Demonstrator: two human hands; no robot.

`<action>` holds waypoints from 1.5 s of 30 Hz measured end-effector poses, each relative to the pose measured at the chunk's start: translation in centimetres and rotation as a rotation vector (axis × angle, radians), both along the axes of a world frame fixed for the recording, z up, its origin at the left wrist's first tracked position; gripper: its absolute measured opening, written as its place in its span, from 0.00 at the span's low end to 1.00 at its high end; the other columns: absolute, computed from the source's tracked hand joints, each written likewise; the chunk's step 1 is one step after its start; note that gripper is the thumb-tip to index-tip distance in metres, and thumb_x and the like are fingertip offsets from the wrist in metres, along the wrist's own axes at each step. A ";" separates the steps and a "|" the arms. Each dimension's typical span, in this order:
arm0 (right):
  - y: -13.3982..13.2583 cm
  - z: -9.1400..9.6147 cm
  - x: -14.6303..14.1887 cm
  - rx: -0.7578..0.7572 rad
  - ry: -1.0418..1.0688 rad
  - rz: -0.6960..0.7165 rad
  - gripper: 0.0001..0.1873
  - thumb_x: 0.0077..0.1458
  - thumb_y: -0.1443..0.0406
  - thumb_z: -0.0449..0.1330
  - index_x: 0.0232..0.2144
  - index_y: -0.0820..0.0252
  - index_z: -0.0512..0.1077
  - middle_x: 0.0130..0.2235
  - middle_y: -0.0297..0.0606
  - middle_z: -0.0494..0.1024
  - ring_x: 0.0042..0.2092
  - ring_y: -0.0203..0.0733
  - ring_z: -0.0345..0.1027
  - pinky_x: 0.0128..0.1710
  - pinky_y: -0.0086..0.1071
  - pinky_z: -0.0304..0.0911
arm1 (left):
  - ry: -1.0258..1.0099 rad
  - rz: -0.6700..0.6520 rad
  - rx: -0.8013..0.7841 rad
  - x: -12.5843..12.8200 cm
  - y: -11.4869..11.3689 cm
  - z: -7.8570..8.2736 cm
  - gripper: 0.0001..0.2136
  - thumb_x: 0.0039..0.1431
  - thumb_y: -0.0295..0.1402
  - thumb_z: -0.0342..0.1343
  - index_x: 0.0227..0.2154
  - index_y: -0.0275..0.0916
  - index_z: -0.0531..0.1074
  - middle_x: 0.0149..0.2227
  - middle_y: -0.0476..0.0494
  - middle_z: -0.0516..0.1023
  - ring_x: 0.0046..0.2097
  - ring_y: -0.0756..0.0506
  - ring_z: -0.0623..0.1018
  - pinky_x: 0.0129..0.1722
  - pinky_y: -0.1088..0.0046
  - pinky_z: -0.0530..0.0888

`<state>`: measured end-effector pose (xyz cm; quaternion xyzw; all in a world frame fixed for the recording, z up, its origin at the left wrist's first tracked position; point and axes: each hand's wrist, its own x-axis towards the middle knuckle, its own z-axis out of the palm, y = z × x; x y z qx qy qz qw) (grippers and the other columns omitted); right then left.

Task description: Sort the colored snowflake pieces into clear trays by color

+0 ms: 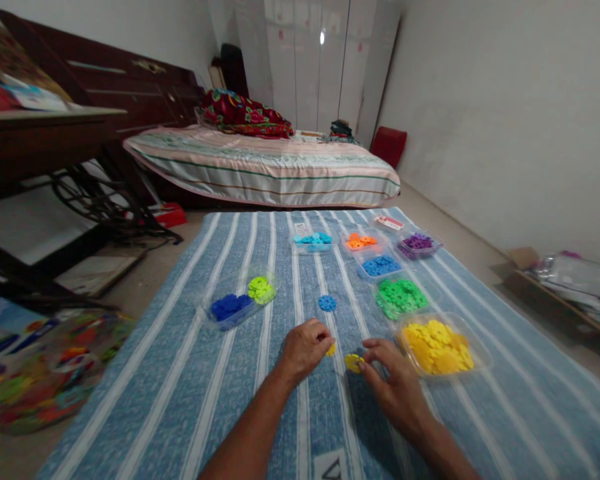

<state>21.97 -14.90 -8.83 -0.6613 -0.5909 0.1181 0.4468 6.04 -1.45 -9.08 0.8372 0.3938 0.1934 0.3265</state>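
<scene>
Apparently pairing, my left fingers (321,333) pinch a yellow disc (331,350), my right fingers (381,349) a second disc (353,363); joining would need alignment.

A partly hidden yellow disc (331,350) is held near, but apart from, another pinched yellow piece (353,363).

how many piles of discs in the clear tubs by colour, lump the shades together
Blues: 3 (light blue pile, mid-blue pile, dark blue pile)
Greens: 2 (green pile, lime pile)
Orange pile: 1
Purple pile: 1
Yellow pile: 1
Total: 8
</scene>
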 end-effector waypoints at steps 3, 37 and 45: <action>-1.4 1.6 3.4 0.050 -0.111 -0.097 0.09 0.59 0.59 0.56 0.31 0.54 0.73 0.45 0.42 0.78 0.49 0.47 0.71 0.51 0.42 0.65 | -0.012 0.005 -0.003 0.0 0.0 0.0 0.08 0.55 0.31 0.52 0.23 0.38 0.73 0.28 0.48 0.72 0.32 0.49 0.73 0.34 0.74 0.66; 5.4 -2.3 -4.1 -0.089 -0.407 0.064 0.05 0.53 0.72 0.58 0.28 0.59 0.71 0.36 0.39 0.73 0.41 0.43 0.65 0.44 0.34 0.60 | -0.309 0.260 0.037 -0.3 1.1 -1.1 0.08 0.54 0.33 0.53 0.24 0.39 0.76 0.26 0.49 0.75 0.31 0.50 0.75 0.33 0.76 0.70; 2.0 1.7 0.4 0.018 -0.391 -0.012 0.12 0.61 0.66 0.51 0.28 0.57 0.72 0.42 0.42 0.76 0.45 0.44 0.69 0.48 0.38 0.64 | -0.293 0.250 0.032 -0.4 1.0 -0.8 0.09 0.54 0.34 0.53 0.24 0.39 0.76 0.26 0.49 0.75 0.30 0.50 0.75 0.33 0.75 0.71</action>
